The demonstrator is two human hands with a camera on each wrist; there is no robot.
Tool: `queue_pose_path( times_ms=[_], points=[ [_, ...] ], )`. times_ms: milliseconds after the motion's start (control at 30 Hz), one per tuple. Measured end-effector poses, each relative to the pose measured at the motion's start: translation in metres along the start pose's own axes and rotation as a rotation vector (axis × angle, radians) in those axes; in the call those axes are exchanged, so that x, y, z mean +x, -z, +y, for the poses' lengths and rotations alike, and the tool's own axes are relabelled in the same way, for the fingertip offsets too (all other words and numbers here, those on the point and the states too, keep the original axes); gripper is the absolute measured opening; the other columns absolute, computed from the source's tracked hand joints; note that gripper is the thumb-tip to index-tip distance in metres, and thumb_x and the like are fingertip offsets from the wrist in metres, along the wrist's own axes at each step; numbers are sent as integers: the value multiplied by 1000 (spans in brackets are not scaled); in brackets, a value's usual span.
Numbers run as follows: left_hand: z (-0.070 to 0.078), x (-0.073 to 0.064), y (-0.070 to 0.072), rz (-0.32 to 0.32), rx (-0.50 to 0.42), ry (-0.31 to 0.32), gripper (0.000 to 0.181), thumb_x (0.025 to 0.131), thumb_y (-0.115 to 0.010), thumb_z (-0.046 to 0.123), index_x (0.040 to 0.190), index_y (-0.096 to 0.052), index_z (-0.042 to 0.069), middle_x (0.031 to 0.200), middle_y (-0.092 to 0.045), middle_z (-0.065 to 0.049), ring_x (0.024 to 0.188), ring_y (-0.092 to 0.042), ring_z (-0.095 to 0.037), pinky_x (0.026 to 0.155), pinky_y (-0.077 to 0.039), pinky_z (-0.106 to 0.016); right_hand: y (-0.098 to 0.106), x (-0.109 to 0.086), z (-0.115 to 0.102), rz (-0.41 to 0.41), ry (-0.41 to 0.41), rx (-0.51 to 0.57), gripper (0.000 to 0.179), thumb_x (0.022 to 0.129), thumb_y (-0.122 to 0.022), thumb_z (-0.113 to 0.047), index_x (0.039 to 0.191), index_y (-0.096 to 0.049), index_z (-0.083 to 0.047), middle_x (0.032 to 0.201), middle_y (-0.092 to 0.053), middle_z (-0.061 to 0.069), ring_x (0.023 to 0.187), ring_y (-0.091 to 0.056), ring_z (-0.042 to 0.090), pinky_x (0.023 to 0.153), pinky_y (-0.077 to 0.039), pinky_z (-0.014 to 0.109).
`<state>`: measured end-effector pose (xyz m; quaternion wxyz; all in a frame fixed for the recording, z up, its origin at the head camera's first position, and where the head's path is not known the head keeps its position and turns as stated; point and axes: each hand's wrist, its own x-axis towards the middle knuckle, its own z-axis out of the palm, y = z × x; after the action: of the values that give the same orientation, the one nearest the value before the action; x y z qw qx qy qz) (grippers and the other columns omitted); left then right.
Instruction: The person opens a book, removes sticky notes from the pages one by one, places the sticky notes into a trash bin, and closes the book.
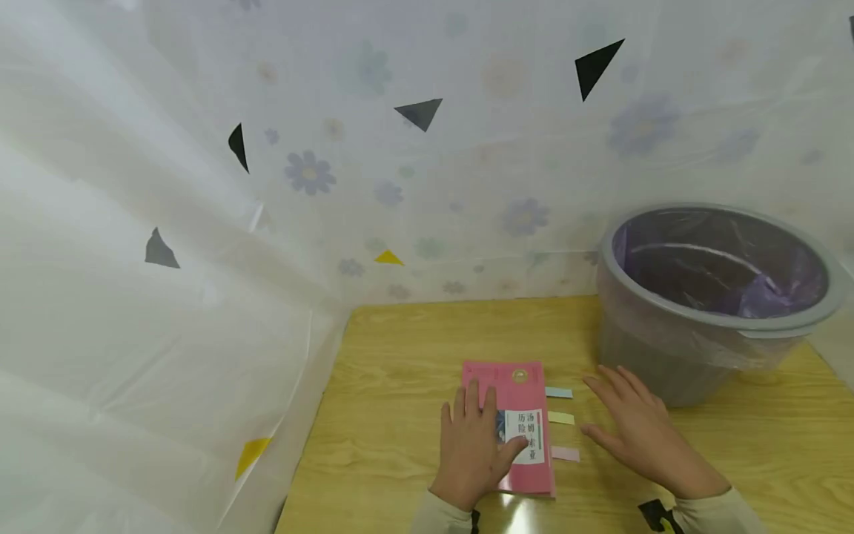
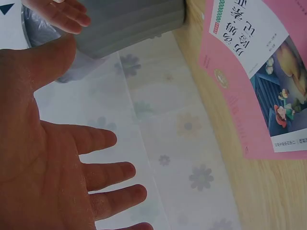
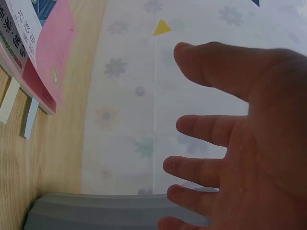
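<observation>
A pink book [image 1: 487, 374] with Chinese characters on a white label lies on the wooden table. Three paper tabs, blue [image 1: 559, 392], yellow [image 1: 562, 418] and pink [image 1: 565, 453], stick out from its right edge. My left hand [image 1: 470, 449] is spread above the book and hides part of its cover; in the left wrist view its palm appears apart from the book. To the right of the tabs, my right hand [image 1: 637, 434] hovers with spread fingers and holds nothing. The book's front cover [image 3: 57, 48] looks slightly raised in the right wrist view.
A grey bin [image 1: 667, 356] with a clear purplish liner [image 1: 767, 297] stands at the back right, just beyond my right hand. A flower-patterned sheet [image 1: 467, 170] hangs behind the table [image 1: 394, 348], and white plastic sheeting [image 1: 100, 334] covers the left side.
</observation>
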<state>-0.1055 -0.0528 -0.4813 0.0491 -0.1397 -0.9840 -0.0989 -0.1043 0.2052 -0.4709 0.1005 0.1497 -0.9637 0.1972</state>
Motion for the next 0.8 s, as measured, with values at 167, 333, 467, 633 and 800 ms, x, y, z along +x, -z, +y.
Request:
queue_pose_path(
  times_ms=[167,333,467,633,800],
  points=[
    [-4,-2,-4,20,12,2,85,86,-56,69,147,-44,11,153,-42,-18,140,-44,-38,107,-42,-60,-2,2,0,25,5,-11,70,80,-80,-37,137,-54,-7,146,-45,28,133,-38,52,84,-41,80],
    [-7,-6,-11,-5,-19,25,80,87,-59,63,147,-46,10,153,-42,-18,139,-45,-39,107,-42,-60,-6,2,2,17,-2,-6,69,79,-80,-35,136,-54,-6,145,-45,28,132,-39,52,83,-42,80],
    [-7,-14,-20,-39,-46,34,78,87,-59,59,146,-47,9,153,-44,-19,137,-46,-40,107,-42,-61,-9,1,3,-5,-13,3,68,80,-80,-36,136,-54,-7,144,-46,28,132,-39,52,83,-42,79],
    [-6,-22,-29,-59,-35,42,75,87,-62,56,145,-47,10,152,-44,-19,137,-47,-40,107,-42,-61,-11,-1,4,-37,-17,3,69,82,-78,-38,138,-53,-6,145,-45,29,132,-39,53,83,-41,80],
    [-8,-26,-35,-70,-4,58,73,87,-64,55,144,-47,12,150,-46,-17,135,-48,-36,107,-43,-60,-11,0,6,-64,-26,2,69,85,-75,-39,140,-52,-5,147,-43,29,133,-38,54,85,-40,82]
  ],
)
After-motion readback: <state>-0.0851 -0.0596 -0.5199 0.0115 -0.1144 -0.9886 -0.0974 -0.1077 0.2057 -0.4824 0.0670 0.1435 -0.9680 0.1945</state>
